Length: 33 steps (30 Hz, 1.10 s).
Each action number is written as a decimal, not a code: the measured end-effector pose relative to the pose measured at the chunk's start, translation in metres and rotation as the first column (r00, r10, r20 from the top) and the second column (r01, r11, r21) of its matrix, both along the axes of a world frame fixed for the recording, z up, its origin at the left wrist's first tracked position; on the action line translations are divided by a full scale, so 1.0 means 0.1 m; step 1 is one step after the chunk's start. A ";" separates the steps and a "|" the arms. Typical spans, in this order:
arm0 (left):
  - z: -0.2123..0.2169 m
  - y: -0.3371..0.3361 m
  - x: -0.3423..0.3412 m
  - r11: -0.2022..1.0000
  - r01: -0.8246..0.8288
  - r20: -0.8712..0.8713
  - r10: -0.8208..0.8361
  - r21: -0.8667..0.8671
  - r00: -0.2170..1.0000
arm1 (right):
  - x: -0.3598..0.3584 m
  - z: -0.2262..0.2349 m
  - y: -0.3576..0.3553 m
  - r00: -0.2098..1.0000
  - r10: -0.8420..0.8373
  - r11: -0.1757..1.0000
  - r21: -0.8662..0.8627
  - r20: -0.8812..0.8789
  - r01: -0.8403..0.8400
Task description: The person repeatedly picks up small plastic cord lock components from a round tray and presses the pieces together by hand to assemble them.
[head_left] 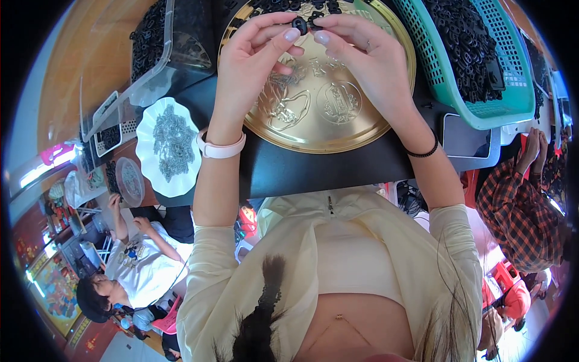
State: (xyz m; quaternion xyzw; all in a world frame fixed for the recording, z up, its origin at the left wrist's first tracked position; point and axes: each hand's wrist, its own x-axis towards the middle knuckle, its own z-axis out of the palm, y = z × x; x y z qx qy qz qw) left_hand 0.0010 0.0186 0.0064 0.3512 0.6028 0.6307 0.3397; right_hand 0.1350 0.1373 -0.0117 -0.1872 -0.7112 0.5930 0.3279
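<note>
Both hands meet above the gold tray (362,130). The left hand (250,63) and right hand (362,57) pinch one small black part (300,25) between their fingertips, apparently fitting or pressing it together. More black parts (283,6) lie just beyond the fingers. The next move likely calls for a firm, aligned squeeze.

Black worktop (313,166), bearing a round embossed gold tray (338,117), a teal mesh basket (482,105) of black parts, a clear plastic bin (158,60), a white scalloped dish (151,172) of metal bits
</note>
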 end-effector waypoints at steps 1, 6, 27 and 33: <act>0.00 0.00 -0.01 1.000 -0.004 -0.005 0.004 0.000 1.000 | 0.00 -0.01 0.00 1.000 0.001 1.000 0.000 -0.001 -0.001; 0.00 -0.01 0.01 1.000 -0.007 0.015 0.007 -0.010 1.000 | 0.00 -0.02 -0.01 0.999 -0.001 0.994 -0.112 -0.047 -0.004; -0.05 0.02 0.14 0.998 -0.059 0.054 0.060 -0.020 0.997 | 0.04 0.08 -0.01 0.994 0.110 0.851 -0.515 -0.019 -0.104; -0.04 0.00 0.13 0.998 -0.059 0.033 0.060 -0.029 0.998 | 0.03 -0.03 0.06 0.976 0.216 0.804 -0.560 -0.039 -0.201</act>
